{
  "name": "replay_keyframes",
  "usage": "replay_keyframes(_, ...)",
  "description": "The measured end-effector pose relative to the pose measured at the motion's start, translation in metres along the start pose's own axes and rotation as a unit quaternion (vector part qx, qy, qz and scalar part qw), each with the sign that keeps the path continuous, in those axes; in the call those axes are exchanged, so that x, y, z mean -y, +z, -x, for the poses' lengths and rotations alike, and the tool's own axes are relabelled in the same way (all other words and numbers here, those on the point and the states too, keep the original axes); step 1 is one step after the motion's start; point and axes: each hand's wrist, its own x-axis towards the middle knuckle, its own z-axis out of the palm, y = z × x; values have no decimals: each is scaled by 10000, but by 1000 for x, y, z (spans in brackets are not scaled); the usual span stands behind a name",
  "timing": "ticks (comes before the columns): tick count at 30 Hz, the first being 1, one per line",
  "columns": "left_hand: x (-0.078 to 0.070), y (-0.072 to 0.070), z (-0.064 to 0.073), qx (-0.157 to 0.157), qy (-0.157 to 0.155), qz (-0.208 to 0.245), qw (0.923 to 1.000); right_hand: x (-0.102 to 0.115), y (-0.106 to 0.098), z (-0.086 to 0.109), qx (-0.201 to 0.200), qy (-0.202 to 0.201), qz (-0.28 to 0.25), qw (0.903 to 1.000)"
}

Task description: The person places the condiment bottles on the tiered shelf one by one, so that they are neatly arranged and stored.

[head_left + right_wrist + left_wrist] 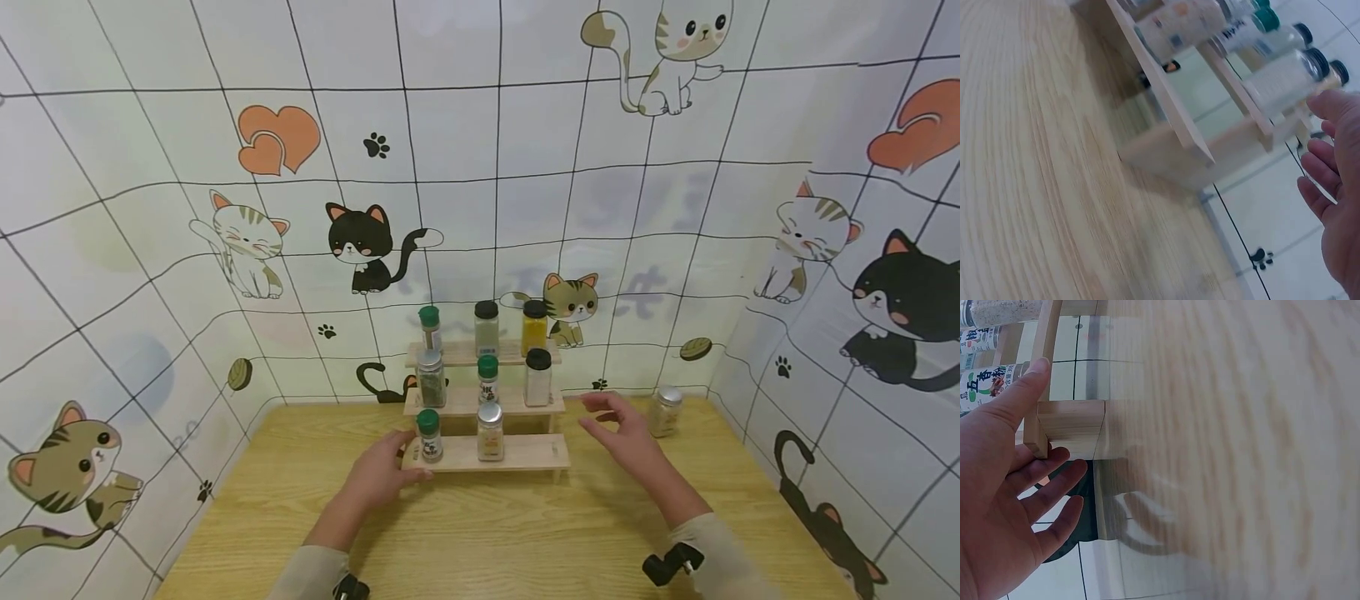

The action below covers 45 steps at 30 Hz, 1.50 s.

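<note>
A three-tier wooden spice rack (528,452) stands on the table, holding several spice jars. My left hand (378,472) grips the left end of its lowest shelf; the left wrist view shows the thumb on the front edge and fingers behind the board end (1035,434). Beside that thumb stands a green-capped jar (430,442), with a silver-capped jar (491,437) farther right on the same shelf. My right hand (626,429) hovers off the rack's right side, fingers relaxed and holding nothing. Nearest it on the middle shelf is a black-capped jar (537,383) of white contents.
A silver-capped jar (665,414) stands alone on the table (480,533), right of the rack. Also on the rack are a jar of yellow powder (534,331) on top and a jar of dark flakes (431,386) at mid-left. A cat-patterned sheet (465,208) encloses the back and sides.
</note>
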Motion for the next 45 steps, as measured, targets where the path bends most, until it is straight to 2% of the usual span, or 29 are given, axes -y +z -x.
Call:
replay_keyframes(8,4,3,-1,-27,-11,-27,10000,-22,-43,10,-730,143,465,9961)
replay_keyframes(14,3,2,-1,-38,13,-7,10000,-37,-72,13,-1420,117,899,9857)
replay_keyframes(18,1,1,0,-39,-77,2,10000,-51,-82,12,-1947,190,1100,9745)
replay_keyframes(22,0,-1,0,-42,-81,-3,10000,-63,-86,10,-2187,600,953,9693)
replay_keyframes(26,0,-1,1,-49,-59,5,10000,-76,-90,8,-2112,1102,754,9683)
replay_keyframes(30,2,0,0,-50,-23,1,10000,-88,-95,6,-1758,1388,619,9726)
replay_keyframes(37,2,0,0,-85,34,-34,10000,-97,-97,-3,-1104,1276,319,9851)
replay_keyframes(41,0,-2,1,-65,36,36,10000,-103,-96,-4,-924,1300,198,9870)
replay_keyframes(45,-2,-2,3,-52,5,87,9999,-107,-94,-3,-925,1346,194,9864)
